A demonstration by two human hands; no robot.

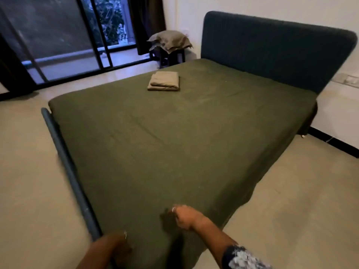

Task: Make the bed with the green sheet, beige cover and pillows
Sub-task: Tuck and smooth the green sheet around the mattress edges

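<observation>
gripping the green sheet (pixel 174 144) corner, your right hand (pixel 183 217) and left hand (pixel 118 243) are facing the folded beige cover (pixel 164 80) lying far ahead.

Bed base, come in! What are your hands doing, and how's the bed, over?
Both hands at the foot corner, pinching the green sheet. Folded beige cover lies on it. Pillows off on stool.

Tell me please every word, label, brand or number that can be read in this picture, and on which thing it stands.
None: no readable text shows anywhere.
Green sheet: plain, no label showing.
Folded beige cover: no tag or print to be seen.
Pillows on the stool: plain fabric.
Headboard: no brand mark.
Wall plate: too small and blurred to tell any marking.
Patterned sleeve: a blurred pattern, no letters.
</observation>
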